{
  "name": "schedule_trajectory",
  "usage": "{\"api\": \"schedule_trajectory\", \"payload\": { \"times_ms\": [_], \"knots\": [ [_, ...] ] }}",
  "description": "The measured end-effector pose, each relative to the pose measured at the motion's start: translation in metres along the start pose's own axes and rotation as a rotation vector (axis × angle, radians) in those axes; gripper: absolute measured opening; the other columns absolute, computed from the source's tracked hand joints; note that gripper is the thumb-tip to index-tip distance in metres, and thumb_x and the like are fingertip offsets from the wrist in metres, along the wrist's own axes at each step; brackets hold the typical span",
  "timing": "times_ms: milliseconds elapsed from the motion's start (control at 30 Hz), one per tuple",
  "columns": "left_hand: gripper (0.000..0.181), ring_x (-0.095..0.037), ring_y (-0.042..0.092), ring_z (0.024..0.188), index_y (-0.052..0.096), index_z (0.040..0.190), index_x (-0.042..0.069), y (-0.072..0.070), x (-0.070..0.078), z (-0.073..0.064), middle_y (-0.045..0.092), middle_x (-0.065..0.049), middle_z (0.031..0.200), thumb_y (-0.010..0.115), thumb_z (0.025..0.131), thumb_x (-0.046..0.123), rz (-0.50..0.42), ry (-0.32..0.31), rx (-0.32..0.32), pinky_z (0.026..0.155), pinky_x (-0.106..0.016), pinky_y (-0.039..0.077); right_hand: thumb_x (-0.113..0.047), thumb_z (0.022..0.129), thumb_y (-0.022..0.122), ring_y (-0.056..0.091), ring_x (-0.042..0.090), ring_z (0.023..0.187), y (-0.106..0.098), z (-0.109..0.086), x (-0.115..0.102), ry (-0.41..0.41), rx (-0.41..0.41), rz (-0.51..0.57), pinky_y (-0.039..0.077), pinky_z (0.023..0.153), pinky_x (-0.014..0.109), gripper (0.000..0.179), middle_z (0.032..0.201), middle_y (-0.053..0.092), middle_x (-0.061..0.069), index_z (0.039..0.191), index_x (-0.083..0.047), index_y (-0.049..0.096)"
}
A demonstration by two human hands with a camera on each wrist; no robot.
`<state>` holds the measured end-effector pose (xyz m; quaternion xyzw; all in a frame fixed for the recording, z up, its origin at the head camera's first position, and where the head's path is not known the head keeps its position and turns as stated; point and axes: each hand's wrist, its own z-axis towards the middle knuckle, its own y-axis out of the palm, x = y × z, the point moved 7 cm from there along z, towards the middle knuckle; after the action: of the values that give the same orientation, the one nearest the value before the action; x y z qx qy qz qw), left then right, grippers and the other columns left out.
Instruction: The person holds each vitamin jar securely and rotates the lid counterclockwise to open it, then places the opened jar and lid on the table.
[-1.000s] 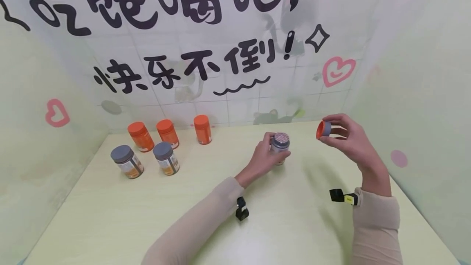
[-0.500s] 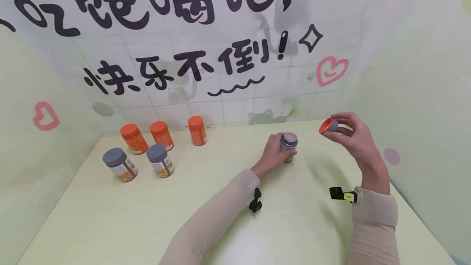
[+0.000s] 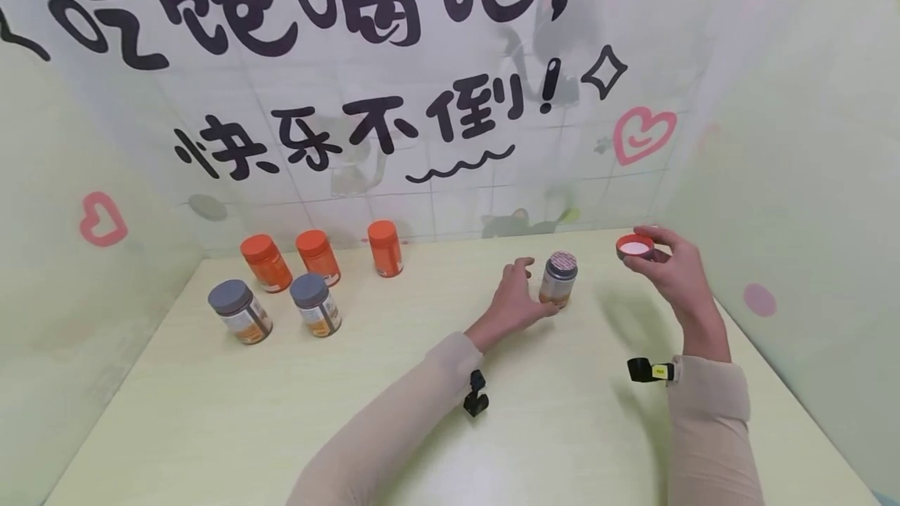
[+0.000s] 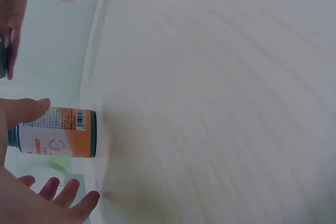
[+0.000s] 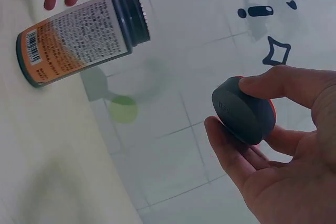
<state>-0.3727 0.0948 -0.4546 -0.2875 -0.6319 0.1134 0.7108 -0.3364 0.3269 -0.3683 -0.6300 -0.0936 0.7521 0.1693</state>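
Observation:
An uncapped grey supplement jar (image 3: 558,281) with an orange and white label stands upright on the table (image 3: 548,412), a printed seal over its mouth. Close around it on its left is my left hand (image 3: 512,304), fingers spread and loose. In the left wrist view its thumb (image 4: 31,111) overlaps the jar's label while the other fingers stay apart from the jar. Raised to the right of the jar, my right hand (image 3: 680,276) pinches a screw lid (image 3: 635,247) between thumb and fingers. The lid is grey outside and orange-red inside, with a white disc, hollow side up.
Two jars with grey lids, a front-left jar (image 3: 241,311) and another jar (image 3: 316,304), stand at the left. Behind them are an orange bottle (image 3: 266,263), a second orange bottle (image 3: 319,257) and a third orange bottle (image 3: 385,248). A printed wall (image 3: 450,209) closes the back.
The left hand has loosened its grip on the jar, its fingers moving off to the left. The right hand has turned the lid from facing sideways to hollow side up.

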Motion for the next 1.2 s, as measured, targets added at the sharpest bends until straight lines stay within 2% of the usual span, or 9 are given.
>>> {"api": "schedule_trajectory", "payload": {
  "times_ms": [100, 200, 333, 467, 633, 800, 900, 1000, 1200],
  "knots": [
    [0.087, -0.026, 0.052, 0.125, 0.032, 0.151, 0.013, -0.013, -0.003, -0.007, 0.046, -0.013, 0.138, 0.081, 0.080, 0.025, -0.035, 0.004, 0.027, 0.097, -0.040, 0.050, -0.013, 0.092, 0.068, 0.057, 0.003, 0.103, 0.005, 0.002, 0.011, 0.030, -0.018, -0.076, 0.048, 0.078, 0.008, 0.059, 0.131, 0.050, 0.007, 0.145, 0.001, 0.044],
    [0.082, -0.027, 0.053, 0.124, 0.034, 0.149, 0.011, -0.030, -0.005, -0.016, 0.047, -0.013, 0.135, 0.079, 0.082, 0.023, -0.075, 0.002, 0.057, 0.097, -0.040, 0.051, -0.013, 0.091, 0.068, 0.050, 0.023, 0.119, 0.011, 0.005, 0.021, 0.061, -0.046, -0.150, 0.045, 0.077, 0.009, 0.061, 0.140, 0.048, 0.019, 0.146, 0.000, 0.043],
    [0.073, -0.029, 0.055, 0.124, 0.037, 0.147, 0.011, -0.055, -0.008, -0.032, 0.049, -0.012, 0.135, 0.074, 0.085, 0.025, -0.121, -0.005, 0.095, 0.099, -0.042, 0.051, -0.014, 0.089, 0.070, 0.046, 0.040, 0.129, 0.020, 0.010, 0.034, 0.111, -0.079, -0.215, 0.046, 0.082, 0.020, 0.063, 0.142, 0.046, 0.026, 0.144, 0.000, 0.043],
    [0.064, -0.030, 0.058, 0.121, 0.043, 0.142, 0.013, -0.081, -0.012, -0.050, 0.053, -0.009, 0.132, 0.071, 0.087, 0.028, -0.156, -0.001, 0.155, 0.097, -0.043, 0.051, -0.016, 0.087, 0.073, 0.049, 0.042, 0.125, 0.031, 0.013, 0.045, 0.149, -0.120, -0.292, 0.046, 0.086, 0.034, 0.065, 0.139, 0.048, 0.027, 0.142, 0.002, 0.044],
    [0.056, -0.028, 0.060, 0.118, 0.047, 0.137, 0.012, -0.114, -0.021, -0.074, 0.056, -0.006, 0.129, 0.071, 0.087, 0.023, -0.195, -0.004, 0.253, 0.095, -0.042, 0.053, -0.019, 0.085, 0.073, 0.053, 0.040, 0.116, 0.040, 0.016, 0.057, 0.174, -0.150, -0.377, 0.047, 0.084, 0.037, 0.064, 0.134, 0.052, 0.028, 0.139, 0.004, 0.047],
    [0.049, -0.030, 0.061, 0.116, 0.050, 0.132, 0.011, -0.146, -0.035, -0.097, 0.058, -0.006, 0.125, 0.071, 0.088, 0.020, -0.179, 0.003, 0.354, 0.095, -0.044, 0.053, -0.021, 0.087, 0.072, 0.052, 0.042, 0.116, 0.044, 0.018, 0.072, 0.202, -0.180, -0.410, 0.047, 0.091, 0.046, 0.063, 0.134, 0.052, 0.031, 0.138, 0.006, 0.047],
    [0.046, -0.033, 0.062, 0.115, 0.051, 0.131, 0.008, -0.163, -0.041, -0.107, 0.058, -0.008, 0.125, 0.070, 0.089, 0.017, -0.134, 0.047, 0.412, 0.095, -0.048, 0.053, -0.020, 0.086, 0.074, 0.053, 0.042, 0.116, 0.047, 0.019, 0.081, 0.220, -0.204, -0.412, 0.046, 0.093, 0.048, 0.062, 0.132, 0.053, 0.031, 0.137, 0.005, 0.049],
    [0.043, -0.034, 0.062, 0.113, 0.053, 0.128, 0.006, -0.180, -0.045, -0.117, 0.059, -0.009, 0.125, 0.069, 0.089, 0.014, -0.090, 0.118, 0.488, 0.093, -0.050, 0.054, -0.020, 0.084, 0.075, 0.054, 0.040, 0.113, 0.051, 0.019, 0.086, 0.235, -0.227, -0.411, 0.047, 0.092, 0.046, 0.062, 0.130, 0.055, 0.030, 0.135, 0.005, 0.050],
    [0.030, -0.027, 0.063, 0.106, 0.061, 0.118, 0.004, -0.209, -0.052, -0.140, 0.065, -0.009, 0.115, 0.069, 0.091, 0.014, 0.016, 0.255, 0.642, 0.088, -0.046, 0.054, -0.023, 0.084, 0.077, 0.052, 0.038, 0.113, 0.058, 0.017, 0.091, 0.282, -0.259, -0.432, 0.048, 0.095, 0.047, 0.065, 0.131, 0.054, 0.028, 0.136, 0.003, 0.048]
  ]
}}
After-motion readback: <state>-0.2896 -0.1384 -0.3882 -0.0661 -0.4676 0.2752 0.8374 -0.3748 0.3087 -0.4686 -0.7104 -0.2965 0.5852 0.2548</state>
